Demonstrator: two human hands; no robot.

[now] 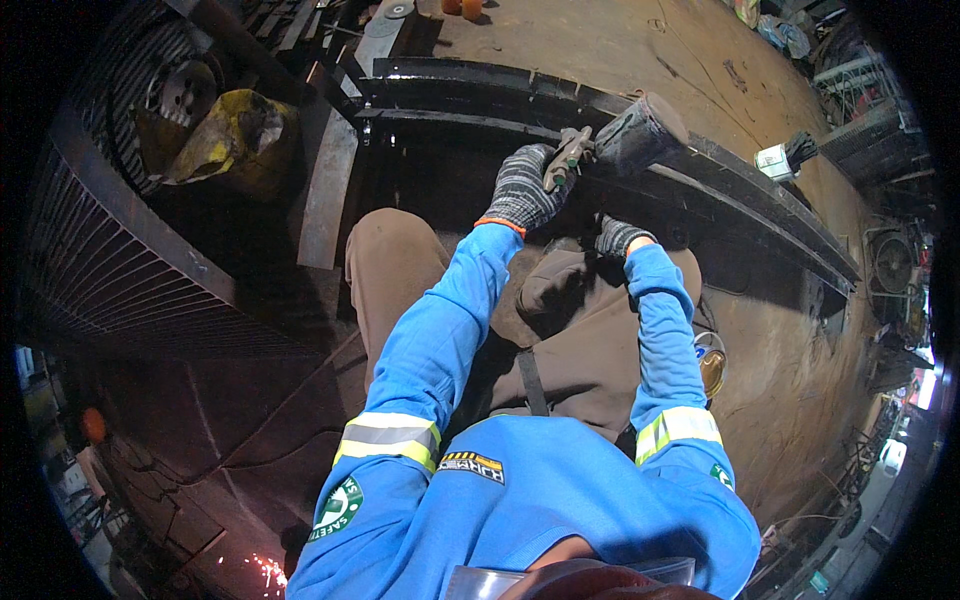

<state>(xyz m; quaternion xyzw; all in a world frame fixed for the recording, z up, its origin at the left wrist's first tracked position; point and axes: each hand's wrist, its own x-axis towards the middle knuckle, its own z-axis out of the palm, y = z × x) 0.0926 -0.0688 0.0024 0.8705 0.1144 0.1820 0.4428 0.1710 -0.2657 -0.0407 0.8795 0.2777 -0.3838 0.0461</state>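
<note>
A grey rag-like piece [570,158] was gripped in the left gloved hand [528,187] beside a tilted dark can [640,138] over the black steel beam [460,95], apparently for steadying the can, while the right gloved hand [622,238] was curled nearer the body, contents undeterminable.

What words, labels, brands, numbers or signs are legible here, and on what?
I won't copy wording; locations only:
Rectangular yellow-and-black chest patch on the blue fabric work shirt: large lettering, legible in part.
Round green-and-white patch on the shirt's left sleeve: lettering, legible in part.
Small green-and-white patch on its right sleeve: too small to read.
White container with dark bristles: markings too small to read.
</note>
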